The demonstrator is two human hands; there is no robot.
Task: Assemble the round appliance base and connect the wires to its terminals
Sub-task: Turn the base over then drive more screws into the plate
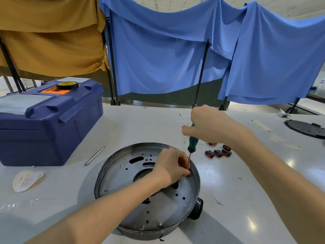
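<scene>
You're at a workshop bench: a blue toolbox (pixel 49 124) sits on the white table (pixel 140 124), a tape roll (pixel 67 85) on its lid, loose red switches (pixel 219 153) to its right, cloth-draped frames (pixel 158 59) behind it.

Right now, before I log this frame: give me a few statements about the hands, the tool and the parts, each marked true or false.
1. The right hand grips the green screwdriver. True.
2. The left hand lies flat on the table, away from the round base. False: its fingers pinch at the screwdriver's tip, just inside the base's rim.
3. A roll of tape sits on the blue toolbox. True.
4. The red switches lie inside the base. False: they lie on the table, to its right.
</scene>
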